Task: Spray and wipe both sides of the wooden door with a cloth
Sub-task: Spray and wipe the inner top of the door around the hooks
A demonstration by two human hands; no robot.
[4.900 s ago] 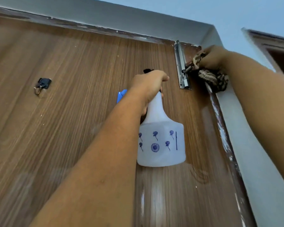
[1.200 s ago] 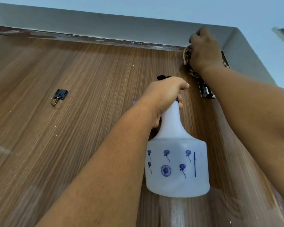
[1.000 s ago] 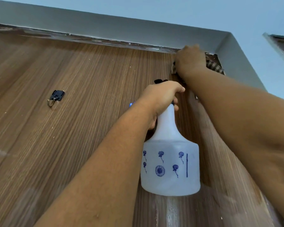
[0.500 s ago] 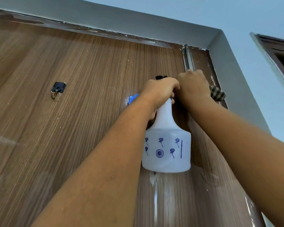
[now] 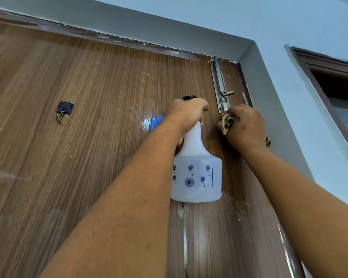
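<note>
Wooden door (image 5: pixel 88 137) fills most of the head view, shot from below looking up toward its top edge, and its bottom and left side are cut off by the frame. Honestly a lot is hidden here: the cloth (image 5: pixel 226 122) is mostly buried under the right hand (image 5: pixel 245 127), with just a bunched bit poking out by the fingers and a checked corner sticking out near the wrist, so I can't make out its full pattern. That hand is curled around the cloth and pressing it on the door just below the slide bolt (image 5: pixel 220 85), near the door's right edge. Left hand (image 5: pixel 186 115) is wrapped around the neck of one spray bottle (image 5: pixel 196 177), fingers closed on it; the trigger is hidden behind the hand, and only a blue nozzle tip and a black bit on top peek out. Count-wise: one bottle, one cloth, one bolt, one small black hook (image 5: pixel 63 109) stuck on the door off to the left, two bare arms. No brand or readable writing on the bottle, just little blue flower prints, six I think, plus a thin vertical line. Wet shiny streaks run down the door below the bottle. Part of a dark-framed opening (image 5: pixel 333 81) is cut off at right.
</note>
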